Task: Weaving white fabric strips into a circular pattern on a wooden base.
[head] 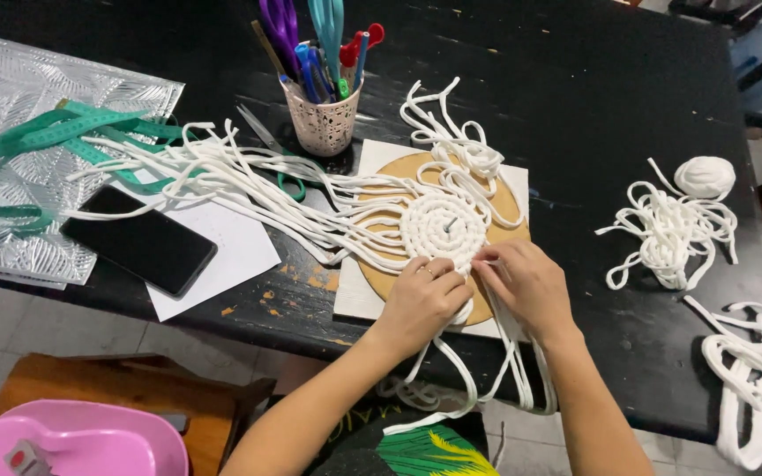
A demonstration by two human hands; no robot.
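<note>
A round coil of white cord, pinned at its centre, lies on a brown wooden disc that rests on a white square board. Long white cord strands fan out from the coil to the left, and others hang over the table's near edge. My left hand presses on the coil's near edge with fingers curled over the cords. My right hand pinches a white strand right beside it at the coil's rim.
A black phone lies on white paper at left, near green tape and silver embossed sheet. Scissors and a cup of pens stand behind. Loose cord bundles and a cord ball sit right.
</note>
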